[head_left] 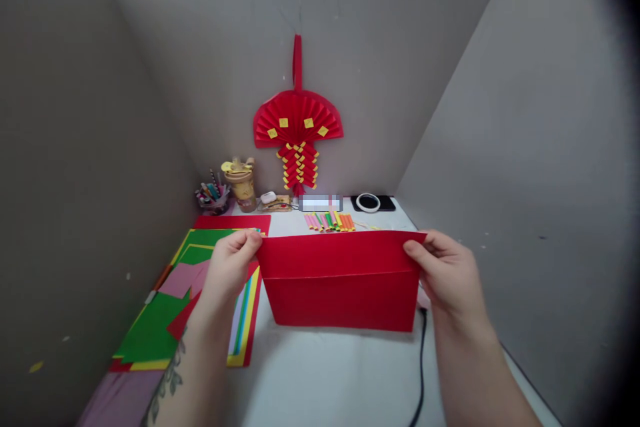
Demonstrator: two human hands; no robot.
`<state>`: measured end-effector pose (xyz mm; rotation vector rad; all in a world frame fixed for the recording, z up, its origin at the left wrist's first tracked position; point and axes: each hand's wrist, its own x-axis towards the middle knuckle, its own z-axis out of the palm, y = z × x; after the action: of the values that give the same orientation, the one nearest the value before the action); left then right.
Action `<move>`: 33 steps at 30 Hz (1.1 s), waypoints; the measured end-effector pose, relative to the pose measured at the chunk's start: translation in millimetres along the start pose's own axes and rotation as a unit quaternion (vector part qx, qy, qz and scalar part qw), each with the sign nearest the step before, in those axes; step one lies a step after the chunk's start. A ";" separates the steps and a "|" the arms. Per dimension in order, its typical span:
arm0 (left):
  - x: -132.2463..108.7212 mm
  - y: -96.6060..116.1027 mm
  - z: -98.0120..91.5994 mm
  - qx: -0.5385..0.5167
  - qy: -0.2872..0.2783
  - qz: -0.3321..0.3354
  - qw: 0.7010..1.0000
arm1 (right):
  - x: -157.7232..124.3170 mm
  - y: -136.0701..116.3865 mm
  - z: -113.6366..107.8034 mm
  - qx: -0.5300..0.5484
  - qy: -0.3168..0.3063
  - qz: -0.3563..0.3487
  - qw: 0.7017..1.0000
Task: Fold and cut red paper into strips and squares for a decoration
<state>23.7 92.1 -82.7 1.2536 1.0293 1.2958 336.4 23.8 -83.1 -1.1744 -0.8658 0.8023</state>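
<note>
A sheet of red paper (340, 280) is held up over the white table (325, 373), folded so that a crease runs across its middle. My left hand (230, 267) pinches its upper left corner. At the upper right corner, my right hand (447, 273) grips the sheet with thumb and fingers. Both hands are closed on the paper.
A stack of coloured paper sheets (195, 293) lies at the left. Small rolled paper tubes (330, 221) lie at the back, near a pen cup (213, 199), a jar (241, 185) and a tape roll (369, 202). A red paper fan decoration (298, 133) hangs on the back partition. A black cable (421, 373) runs off the front right.
</note>
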 end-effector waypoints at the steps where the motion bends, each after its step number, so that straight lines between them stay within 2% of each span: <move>1: 0.2 -0.2 0.6 0.020 0.012 0.008 1.000 | -0.2 0.4 0.6 0.000 -0.003 0.005 1.000; 4: -0.3 2.0 4.3 0.056 0.064 0.021 0.996 | 0.8 2.5 3.2 -0.002 -0.007 0.012 1.000; 6: -0.8 4.6 7.3 0.054 0.080 0.002 0.995 | 1.9 3.5 4.8 -0.008 -0.016 0.016 1.000; 12: 3.6 0.0 8.7 -0.042 0.068 -0.057 0.995 | 5.0 8.2 7.9 0.017 -0.065 0.057 0.996; 14: 6.4 -4.7 8.6 -0.071 0.048 -0.073 0.994 | 7.2 11.4 9.2 0.041 -0.062 0.068 0.995; 19: 7.8 -10.4 14.0 -0.068 -0.098 -0.109 0.987 | 13.5 16.4 14.0 0.093 -0.028 0.065 0.993; 21: 7.8 -11.5 15.4 -0.070 -0.091 -0.118 0.986 | 14.7 16.2 16.1 0.087 -0.032 0.054 0.994; 24: 9.2 -13.1 13.1 -0.084 -0.059 -0.130 0.986 | 15.7 15.6 18.2 0.062 -0.049 0.030 0.996; 27: 10.1 -12.4 8.1 -0.072 -0.062 -0.136 0.986 | 16.8 16.7 16.5 0.035 -0.047 0.020 0.998; 30: 8.1 -7.6 5.7 -0.045 -0.077 -0.129 0.988 | 16.8 17.2 11.0 -0.071 -0.059 -0.001 0.996; 33: 2.2 -0.6 7.2 -0.007 -0.069 -0.094 0.993 | 12.1 12.3 7.1 -0.213 -0.108 -0.043 0.970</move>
<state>31.0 93.9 -82.3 1.1886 1.0115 1.0560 334.5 39.9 -92.2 -1.4276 -1.3073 0.6991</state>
